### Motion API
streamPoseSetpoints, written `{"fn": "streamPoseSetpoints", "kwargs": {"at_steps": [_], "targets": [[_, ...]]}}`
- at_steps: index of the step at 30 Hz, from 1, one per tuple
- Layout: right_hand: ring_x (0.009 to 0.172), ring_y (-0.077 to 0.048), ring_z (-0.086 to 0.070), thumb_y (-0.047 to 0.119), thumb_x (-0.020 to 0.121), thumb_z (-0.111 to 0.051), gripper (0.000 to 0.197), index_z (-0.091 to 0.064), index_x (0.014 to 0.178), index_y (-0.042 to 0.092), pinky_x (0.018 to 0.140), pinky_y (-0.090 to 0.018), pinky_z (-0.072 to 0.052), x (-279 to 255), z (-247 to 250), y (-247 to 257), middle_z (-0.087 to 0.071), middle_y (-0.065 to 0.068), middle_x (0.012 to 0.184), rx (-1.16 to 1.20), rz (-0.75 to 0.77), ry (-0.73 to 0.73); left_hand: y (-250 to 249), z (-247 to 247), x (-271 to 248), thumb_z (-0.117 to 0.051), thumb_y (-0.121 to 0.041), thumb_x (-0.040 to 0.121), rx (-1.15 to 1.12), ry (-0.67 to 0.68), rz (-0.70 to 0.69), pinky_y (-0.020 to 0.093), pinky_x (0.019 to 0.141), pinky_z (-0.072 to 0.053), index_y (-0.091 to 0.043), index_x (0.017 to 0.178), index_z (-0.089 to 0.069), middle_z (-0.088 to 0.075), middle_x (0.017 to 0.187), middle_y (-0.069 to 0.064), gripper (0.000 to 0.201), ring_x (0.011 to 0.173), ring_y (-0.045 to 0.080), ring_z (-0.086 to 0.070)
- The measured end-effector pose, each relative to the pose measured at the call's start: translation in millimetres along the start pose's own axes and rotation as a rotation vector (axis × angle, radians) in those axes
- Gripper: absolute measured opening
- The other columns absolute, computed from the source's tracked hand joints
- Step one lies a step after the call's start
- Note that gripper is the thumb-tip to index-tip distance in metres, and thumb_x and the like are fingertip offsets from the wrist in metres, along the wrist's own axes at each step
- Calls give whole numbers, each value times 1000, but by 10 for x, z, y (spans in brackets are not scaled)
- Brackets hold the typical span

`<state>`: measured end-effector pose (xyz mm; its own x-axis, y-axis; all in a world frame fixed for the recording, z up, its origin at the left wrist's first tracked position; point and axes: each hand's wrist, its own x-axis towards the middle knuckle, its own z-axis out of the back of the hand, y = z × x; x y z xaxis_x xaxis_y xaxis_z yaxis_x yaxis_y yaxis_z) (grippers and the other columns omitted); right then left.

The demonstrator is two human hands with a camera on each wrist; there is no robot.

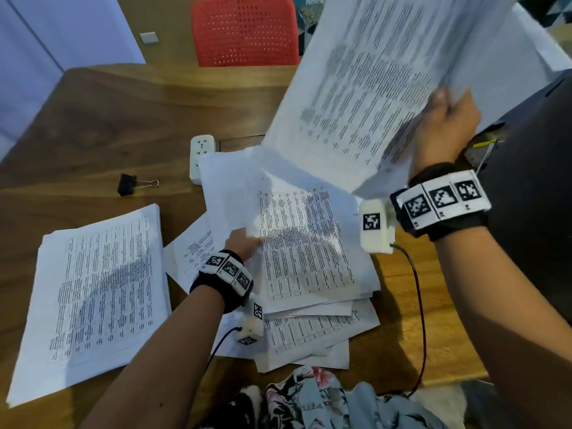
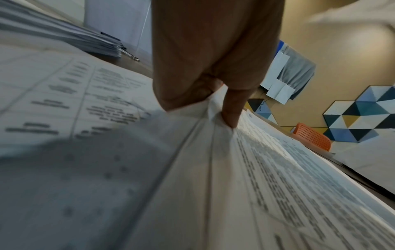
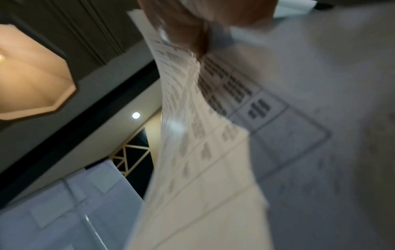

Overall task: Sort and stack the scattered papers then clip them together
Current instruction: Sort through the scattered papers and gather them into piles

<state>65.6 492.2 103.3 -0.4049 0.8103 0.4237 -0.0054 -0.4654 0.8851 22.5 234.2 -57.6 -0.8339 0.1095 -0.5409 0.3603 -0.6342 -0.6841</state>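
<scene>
My right hand [image 1: 445, 117] grips a bundle of printed sheets [image 1: 368, 82] and holds it up high over the table's right side; the same sheets [image 3: 203, 152] hang blurred below the hand in the right wrist view. My left hand [image 1: 246, 244] pinches the left edge of the top sheet [image 1: 303, 243] of a messy pile of papers [image 1: 312, 332] in the middle. The left wrist view shows my fingers [image 2: 232, 108] bunching that sheet [image 2: 213, 138]. A tidy stack of papers [image 1: 96, 292] lies at the left. A black binder clip [image 1: 128, 184] rests on the table behind it.
The wooden table [image 1: 102, 119] carries a white power strip [image 1: 201, 157] behind the pile. A red perforated chair [image 1: 244, 29] stands at the far edge. Cables from the wrist cameras trail across the near right of the table. Floral cloth [image 1: 325, 400] lies at the near edge.
</scene>
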Motion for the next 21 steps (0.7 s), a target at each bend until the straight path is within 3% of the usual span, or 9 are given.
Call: {"fn": "streamPoseSetpoints", "kwargs": {"at_steps": [3,5,7,9,10,12,14,18,21], "targets": [[80,-18,-54,12,93,-49,13,-61,89,8,65,-23,-36,-258,-96,-331,-54,1,71,-153,-237,383,11,49,-9,-52,-14,94,-58,36,34,23,65,-50,0,94,-56,-59,88,15,14,75,27,-57],[87,-24,-58,12,91,-52,18,-64,103,4,70,-30,-43,-490,-135,-557,-61,-9,80,-229,-347,564,27,70,4,-44,-26,98,-218,28,63,37,96,-47,8,125,-49,-57,121,22,44,113,39,-55],[101,-29,-60,12,91,-53,26,-62,110,-4,81,-35,-46,-703,-139,-737,-65,-20,102,-344,-382,659,30,85,-20,-38,-61,90,-433,51,145,45,107,-38,0,136,-44,-50,134,17,77,125,37,-49],[109,-36,-58,11,92,-51,27,-62,108,-6,88,-38,-46,-872,-131,-869,-63,-25,114,-430,-406,722,45,72,9,-48,-85,62,-524,93,114,46,113,-32,-11,143,-37,-40,147,13,110,132,33,-42],[109,-37,-57,11,93,-49,26,-63,106,-7,87,-38,-46,-940,-129,-928,-62,-26,114,-464,-409,745,2,78,-79,-54,-80,64,-468,104,59,44,114,-29,-9,144,-34,-36,149,13,108,136,32,-38],[107,-38,-57,10,94,-45,26,-63,106,-5,81,-35,-46,-1045,-128,-1016,-62,-25,114,-508,-438,762,-99,62,-246,-58,-34,90,-292,134,-52,32,101,-37,1,138,-39,-44,141,16,63,130,31,-43],[109,-38,-55,10,94,-44,27,-60,111,-2,77,-31,-41,-1099,-142,-1078,-60,-25,117,-531,-477,734,-70,30,-230,-52,0,91,-224,101,-179,29,90,-40,5,130,-47,-55,128,16,39,112,27,-53],[122,-33,-43,25,87,-58,53,-40,133,5,96,-37,-38,-1005,-150,-1109,-50,-15,128,-485,-566,582,-195,112,-338,-48,8,90,-319,113,-250,30,89,-41,3,131,-47,-54,114,8,41,104,19,-49],[85,-17,-47,10,86,-54,23,-48,108,5,68,-22,-38,-885,-137,-928,-47,0,82,-142,-566,442,-382,164,-449,-50,-1,92,-385,43,-346,26,83,-44,0,129,-49,-56,110,6,37,101,18,-50]]}}
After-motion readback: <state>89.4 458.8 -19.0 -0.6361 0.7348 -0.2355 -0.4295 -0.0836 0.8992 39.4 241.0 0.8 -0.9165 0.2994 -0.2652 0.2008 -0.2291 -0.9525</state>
